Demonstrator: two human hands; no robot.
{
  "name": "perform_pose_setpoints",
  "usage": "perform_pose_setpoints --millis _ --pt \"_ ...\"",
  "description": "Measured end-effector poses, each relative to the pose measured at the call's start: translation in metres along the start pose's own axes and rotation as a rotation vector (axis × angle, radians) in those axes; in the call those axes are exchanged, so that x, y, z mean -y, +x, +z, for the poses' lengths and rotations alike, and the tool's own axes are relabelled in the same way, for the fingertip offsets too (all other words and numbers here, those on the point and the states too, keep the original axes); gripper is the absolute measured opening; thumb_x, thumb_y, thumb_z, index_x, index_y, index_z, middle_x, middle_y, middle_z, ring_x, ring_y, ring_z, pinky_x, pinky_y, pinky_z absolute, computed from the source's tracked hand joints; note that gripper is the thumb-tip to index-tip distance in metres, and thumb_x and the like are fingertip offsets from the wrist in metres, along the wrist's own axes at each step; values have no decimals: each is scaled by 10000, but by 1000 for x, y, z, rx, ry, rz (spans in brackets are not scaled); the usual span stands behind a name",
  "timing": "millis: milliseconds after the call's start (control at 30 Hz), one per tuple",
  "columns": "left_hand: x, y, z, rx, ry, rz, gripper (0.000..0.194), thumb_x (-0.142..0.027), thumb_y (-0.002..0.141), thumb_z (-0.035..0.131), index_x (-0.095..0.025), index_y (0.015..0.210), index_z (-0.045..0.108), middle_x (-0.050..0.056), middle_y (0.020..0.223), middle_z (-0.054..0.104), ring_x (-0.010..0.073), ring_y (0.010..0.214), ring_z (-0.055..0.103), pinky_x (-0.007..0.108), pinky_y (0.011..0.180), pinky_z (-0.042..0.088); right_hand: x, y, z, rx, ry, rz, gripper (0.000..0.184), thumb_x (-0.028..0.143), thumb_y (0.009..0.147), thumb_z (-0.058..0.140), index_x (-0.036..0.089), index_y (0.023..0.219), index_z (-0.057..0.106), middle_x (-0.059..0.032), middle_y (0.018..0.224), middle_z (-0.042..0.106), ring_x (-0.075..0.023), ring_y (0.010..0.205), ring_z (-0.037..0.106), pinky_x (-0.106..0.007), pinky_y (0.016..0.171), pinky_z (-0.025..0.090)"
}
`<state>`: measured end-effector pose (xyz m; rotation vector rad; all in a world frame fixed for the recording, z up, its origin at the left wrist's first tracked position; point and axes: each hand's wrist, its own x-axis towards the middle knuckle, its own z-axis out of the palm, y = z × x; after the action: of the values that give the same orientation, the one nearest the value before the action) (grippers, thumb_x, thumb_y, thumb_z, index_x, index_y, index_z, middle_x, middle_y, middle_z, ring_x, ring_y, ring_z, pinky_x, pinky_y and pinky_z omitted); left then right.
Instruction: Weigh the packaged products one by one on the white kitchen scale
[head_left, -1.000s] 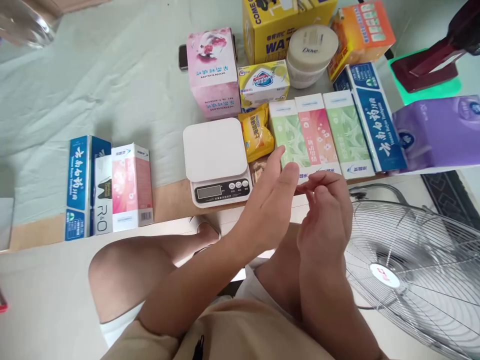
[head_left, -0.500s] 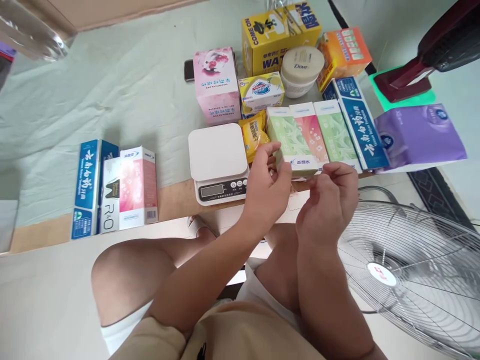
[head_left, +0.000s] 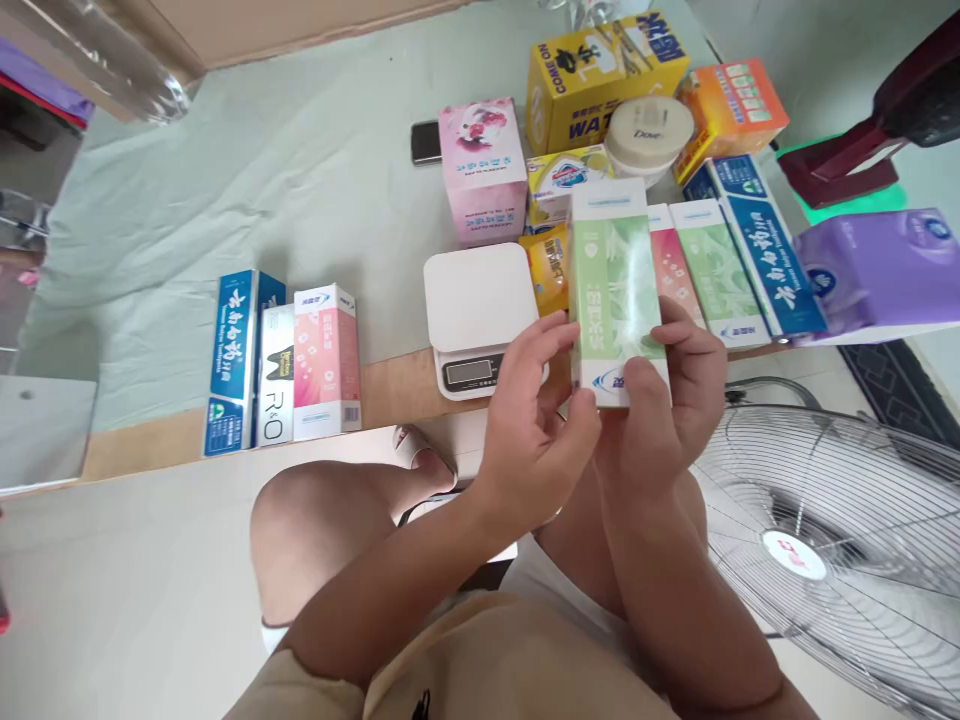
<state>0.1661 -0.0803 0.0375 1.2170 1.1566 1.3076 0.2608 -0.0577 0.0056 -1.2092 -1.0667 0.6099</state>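
Both hands, left (head_left: 536,420) and right (head_left: 667,400), have fingers curled partly closed on the green-and-white box (head_left: 619,290), raised before the surface's (head_left: 337,180) edge, partly hiding the pink box (head_left: 675,265) and yellow packet (head_left: 547,268).

On the bench (head_left: 322,190), the kitchen scale (head_left: 480,290) sat just left of and beyond the left hand (head_left: 534,425), with the R&O carton (head_left: 276,385) well apart, farther left. Beyond both hands stood the soap box (head_left: 566,175), the Dove tub (head_left: 649,132) behind its right side; right of the right hand (head_left: 671,390) lay the tissue pack (head_left: 881,265).
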Motion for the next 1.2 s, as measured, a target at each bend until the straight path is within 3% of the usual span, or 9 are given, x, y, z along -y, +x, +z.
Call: perform_pose_setpoints --millis 67,133,300,433,600,867,1067,1200 --pt "0 -5 -25 7 70 3 517 -267 943 595 -267 1453 510 138 1675 415 293 1438 566 362 944 680 3 -7 10 107 -48 -102 176 297 954 509 266 1126 537 -156 1420 633 -343 1373 655 -606 1053 607" --pt "3 -5 -50 -3 166 14 611 -259 907 613 -267 1503 478 142 1652 451 285 1372 597 371 939 672 5 -11 22 195 -69 -160 165 286 981 522 260 1137 567 -150 1396 685 -317 1349 683 -569 1052 621" --pt "26 4 -89 -17 425 178 666 -375 924 593 -190 1544 436 184 1579 551 319 1413 579 518 1187 520 3 -5 51 290 -137 -142 163 259 975 553 245 1094 665 -122 1331 774 -267 1256 738 -502 1081 609" --pt "41 10 -97 -5 510 194 709 -443 959 544 -114 1573 411 237 1629 506 340 1519 507 531 1253 447 -3 3 60 294 -335 -124 223 261 963 536 238 1069 731 -112 1308 792 -281 1218 752 -545 1107 584" --pt "45 5 -112 17 614 233 636 -399 973 552 -136 1545 460 228 1610 554 340 1503 548 528 1245 447 -14 3 63 272 -520 -301 302 202 934 519 201 1102 770 -136 1172 835 -306 1076 803 -563 988 633" --pt "44 -9 -131 -37 619 381 532 -412 992 568 -190 1473 513 194 1489 608 323 1389 621 504 1169 519 -16 -6 56 255 -464 -408 281 308 973 560 197 1187 706 -161 1337 770 -317 1275 746 -530 1018 636" --pt "44 -6 -131 44 625 218 490 -384 965 579 -179 1409 551 194 1500 589 328 1410 605 501 1159 544 -18 -13 59 325 -613 -447 401 414 860 717 212 1203 665 -205 1443 686 -382 1367 672 -612 1127 556" --pt "44 -4 -130 45 631 159 496 -378 938 561 -171 1389 560 186 1500 595 316 1412 604 491 1162 549 -19 -17 60 339 -655 -413 354 354 845 721 225 1170 668 -194 1449 685 -356 1331 696 -549 1075 590"
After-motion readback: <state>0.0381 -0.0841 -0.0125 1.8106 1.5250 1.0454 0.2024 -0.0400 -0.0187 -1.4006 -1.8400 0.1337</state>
